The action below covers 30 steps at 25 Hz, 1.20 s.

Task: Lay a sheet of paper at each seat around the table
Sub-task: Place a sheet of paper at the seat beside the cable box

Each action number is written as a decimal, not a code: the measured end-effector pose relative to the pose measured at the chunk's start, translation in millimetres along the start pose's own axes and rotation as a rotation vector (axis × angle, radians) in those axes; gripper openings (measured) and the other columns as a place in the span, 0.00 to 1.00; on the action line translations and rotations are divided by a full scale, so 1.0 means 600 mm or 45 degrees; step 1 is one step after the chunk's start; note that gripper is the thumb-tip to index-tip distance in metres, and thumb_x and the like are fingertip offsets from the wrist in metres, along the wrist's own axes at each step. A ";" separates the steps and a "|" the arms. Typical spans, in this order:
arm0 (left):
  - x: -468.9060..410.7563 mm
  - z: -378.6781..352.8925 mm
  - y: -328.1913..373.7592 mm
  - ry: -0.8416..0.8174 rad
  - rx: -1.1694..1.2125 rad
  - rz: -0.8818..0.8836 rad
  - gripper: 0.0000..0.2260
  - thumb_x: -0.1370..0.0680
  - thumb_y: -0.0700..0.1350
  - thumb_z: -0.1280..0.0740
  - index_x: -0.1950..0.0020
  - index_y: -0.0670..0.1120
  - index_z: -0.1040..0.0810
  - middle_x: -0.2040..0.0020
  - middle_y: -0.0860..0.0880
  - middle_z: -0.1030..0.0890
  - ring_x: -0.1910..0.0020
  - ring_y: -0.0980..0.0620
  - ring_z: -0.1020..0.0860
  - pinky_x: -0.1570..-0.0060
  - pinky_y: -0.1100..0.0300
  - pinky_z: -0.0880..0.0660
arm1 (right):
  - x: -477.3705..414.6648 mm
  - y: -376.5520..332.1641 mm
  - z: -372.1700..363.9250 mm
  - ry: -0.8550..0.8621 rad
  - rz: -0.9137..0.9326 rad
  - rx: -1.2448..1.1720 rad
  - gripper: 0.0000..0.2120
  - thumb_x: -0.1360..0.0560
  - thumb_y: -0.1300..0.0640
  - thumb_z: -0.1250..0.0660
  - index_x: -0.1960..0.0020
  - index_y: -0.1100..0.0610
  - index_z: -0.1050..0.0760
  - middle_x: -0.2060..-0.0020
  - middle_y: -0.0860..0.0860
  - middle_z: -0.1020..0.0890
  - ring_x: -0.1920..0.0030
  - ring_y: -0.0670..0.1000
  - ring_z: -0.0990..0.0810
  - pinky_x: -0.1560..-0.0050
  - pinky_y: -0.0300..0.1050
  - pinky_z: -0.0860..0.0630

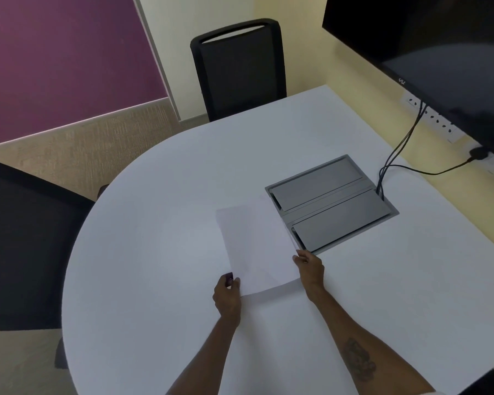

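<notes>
**Paper held over the meeting table, seats yet to be served**

A person grips white paper [257, 246] by its near edge with both hands above the pale, rounded surface [154, 223], the far corner overlapping the grey cable box [331, 203] set into it. The left hand [227, 295] pinches the near-left corner, thumb on top; the right hand [310, 267] clamps the right edge, fingers curled beneath. Both forearms reach forward from the bottom of the frame, wrists nearly level. Whether this is one sheet or a thin stack is hard to tell, though a faint second edge shows at the right. No sheet yet lies before the far chair [238, 69] or the left chair [26, 246]. Done well, the step likely calls for peeling off a single sheet and setting it flat, square to the edge before a chair, clear of the box and cables [397, 155]
</notes>
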<state>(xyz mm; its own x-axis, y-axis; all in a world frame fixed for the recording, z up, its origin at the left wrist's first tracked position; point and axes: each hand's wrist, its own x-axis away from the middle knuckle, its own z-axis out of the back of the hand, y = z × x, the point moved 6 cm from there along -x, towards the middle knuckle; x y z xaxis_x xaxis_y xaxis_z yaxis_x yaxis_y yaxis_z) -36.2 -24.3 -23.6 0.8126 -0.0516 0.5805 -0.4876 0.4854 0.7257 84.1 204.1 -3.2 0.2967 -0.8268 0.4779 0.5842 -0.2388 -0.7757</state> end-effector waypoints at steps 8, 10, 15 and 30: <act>0.097 -0.099 -0.019 -0.207 0.000 -0.036 0.09 0.21 0.43 0.32 0.43 0.41 0.17 0.50 0.41 0.15 0.58 0.43 0.19 0.45 0.48 0.20 | 0.009 0.067 0.168 0.170 0.043 -0.084 0.09 0.24 0.67 0.31 0.45 0.68 0.18 0.49 0.62 0.15 0.47 0.58 0.19 0.46 0.44 0.27; 0.131 -0.137 -0.032 -0.300 0.016 -0.008 0.07 0.22 0.41 0.31 0.46 0.42 0.17 0.53 0.43 0.15 0.62 0.47 0.19 0.49 0.52 0.18 | 0.004 0.096 0.225 0.204 0.021 -0.084 0.09 0.25 0.67 0.31 0.45 0.66 0.18 0.49 0.61 0.15 0.49 0.57 0.19 0.46 0.44 0.26; 0.211 -0.225 -0.075 -0.511 -0.094 0.003 0.04 0.25 0.42 0.28 0.52 0.43 0.16 0.62 0.46 0.15 0.68 0.52 0.19 0.56 0.55 0.18 | -0.015 0.175 0.363 0.229 -0.036 -0.033 0.09 0.26 0.65 0.28 0.46 0.63 0.17 0.51 0.59 0.14 0.48 0.57 0.18 0.44 0.47 0.25; 0.315 -0.393 -0.149 -0.625 -0.295 0.106 0.03 0.25 0.42 0.29 0.53 0.44 0.17 0.60 0.45 0.14 0.70 0.53 0.19 0.66 0.63 0.20 | -0.082 0.313 0.515 0.260 -0.163 0.053 0.07 0.25 0.65 0.31 0.47 0.63 0.17 0.51 0.59 0.14 0.46 0.58 0.18 0.47 0.45 0.26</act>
<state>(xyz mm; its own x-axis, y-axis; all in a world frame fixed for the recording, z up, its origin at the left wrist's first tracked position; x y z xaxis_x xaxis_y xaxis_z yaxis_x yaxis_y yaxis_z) 236.3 128.3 -65.6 0.5028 -0.3792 0.7767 -0.4154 0.6820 0.6019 412.7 357.5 -45.1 0.0619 -0.8780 0.4746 0.6388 -0.3305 -0.6948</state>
